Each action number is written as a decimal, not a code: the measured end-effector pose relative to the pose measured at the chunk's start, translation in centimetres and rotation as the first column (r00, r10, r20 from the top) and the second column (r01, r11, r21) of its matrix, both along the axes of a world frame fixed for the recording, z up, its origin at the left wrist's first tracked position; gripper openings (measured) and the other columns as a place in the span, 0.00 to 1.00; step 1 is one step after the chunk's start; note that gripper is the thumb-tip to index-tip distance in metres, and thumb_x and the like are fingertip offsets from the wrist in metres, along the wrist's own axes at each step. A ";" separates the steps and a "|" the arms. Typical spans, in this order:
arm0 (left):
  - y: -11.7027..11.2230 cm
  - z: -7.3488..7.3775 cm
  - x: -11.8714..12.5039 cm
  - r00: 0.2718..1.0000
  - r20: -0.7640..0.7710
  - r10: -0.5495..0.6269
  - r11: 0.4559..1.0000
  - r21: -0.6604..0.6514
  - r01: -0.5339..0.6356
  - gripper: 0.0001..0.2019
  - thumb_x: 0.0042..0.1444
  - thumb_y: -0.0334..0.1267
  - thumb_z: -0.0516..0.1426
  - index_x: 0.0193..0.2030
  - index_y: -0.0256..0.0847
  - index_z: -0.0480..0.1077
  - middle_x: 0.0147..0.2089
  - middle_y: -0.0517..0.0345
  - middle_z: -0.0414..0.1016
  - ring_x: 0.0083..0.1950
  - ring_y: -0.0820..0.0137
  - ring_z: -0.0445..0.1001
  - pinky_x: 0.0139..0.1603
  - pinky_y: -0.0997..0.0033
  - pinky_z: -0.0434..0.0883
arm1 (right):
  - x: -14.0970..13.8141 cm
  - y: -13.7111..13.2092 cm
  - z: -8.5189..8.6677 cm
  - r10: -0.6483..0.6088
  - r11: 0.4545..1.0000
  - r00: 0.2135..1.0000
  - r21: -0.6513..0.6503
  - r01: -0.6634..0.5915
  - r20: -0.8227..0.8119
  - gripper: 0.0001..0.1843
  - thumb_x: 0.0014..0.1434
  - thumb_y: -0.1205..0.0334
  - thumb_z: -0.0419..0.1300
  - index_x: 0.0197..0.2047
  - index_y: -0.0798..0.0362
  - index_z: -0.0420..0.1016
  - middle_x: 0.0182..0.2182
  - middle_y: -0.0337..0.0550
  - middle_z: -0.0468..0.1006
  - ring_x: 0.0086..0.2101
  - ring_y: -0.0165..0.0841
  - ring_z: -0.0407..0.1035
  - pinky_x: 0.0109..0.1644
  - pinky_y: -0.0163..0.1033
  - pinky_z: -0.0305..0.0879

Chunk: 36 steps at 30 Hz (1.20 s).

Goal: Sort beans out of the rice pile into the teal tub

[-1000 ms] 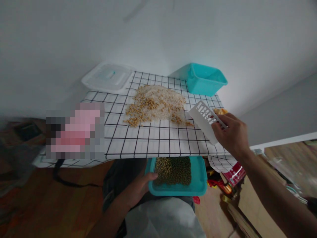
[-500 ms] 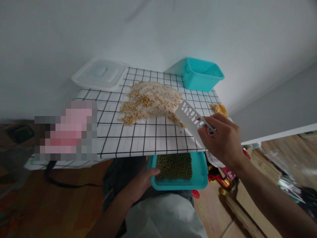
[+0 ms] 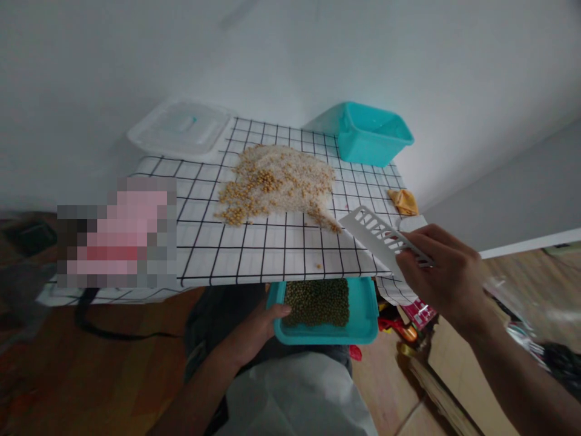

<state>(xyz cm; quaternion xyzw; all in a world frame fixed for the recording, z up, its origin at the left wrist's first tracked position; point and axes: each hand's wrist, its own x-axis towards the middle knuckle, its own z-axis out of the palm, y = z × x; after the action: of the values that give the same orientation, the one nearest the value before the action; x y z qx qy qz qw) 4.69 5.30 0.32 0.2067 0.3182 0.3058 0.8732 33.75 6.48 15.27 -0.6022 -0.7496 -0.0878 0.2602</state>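
My right hand is closed on a white slotted scoop, held low over the table's front right part, its blade pointing left toward a pile of rice mixed with yellow beans. My left hand grips the left rim of a teal tray filled with green beans, held on my lap under the table's front edge. The pile lies on a black-and-white checked tablecloth.
An empty teal tub stands at the back right by the wall. A clear plastic lid lies at the back left. A small orange scrap sits at the right edge. A blurred pink patch covers the table's left. Clutter lies on the floor at right.
My right hand drew the scoop from the pile's right edge back toward the front right of the table. A few beans now lie loose near the front edge. My left hand kept hold of the tray.
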 end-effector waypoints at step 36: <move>-0.3 -1.4 -0.6 0.999 -0.033 -0.009 1.000 -0.015 0.008 0.22 0.61 0.35 0.55 0.63 0.49 0.67 0.63 0.55 0.75 0.65 0.55 0.71 0.63 0.54 0.67 | -2.1 -3.3 -0.6 0.219 0.974 0.970 -0.031 -0.223 -0.103 0.20 0.54 0.76 0.62 0.50 0.54 0.78 0.35 0.40 0.76 0.30 0.25 0.71 0.31 0.30 0.69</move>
<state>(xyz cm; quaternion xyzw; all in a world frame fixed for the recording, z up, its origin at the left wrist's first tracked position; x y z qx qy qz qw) 4.05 5.02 -1.05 0.2068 0.3341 0.2963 0.8705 31.67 3.21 14.68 -0.5241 -0.7998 -0.0123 0.2924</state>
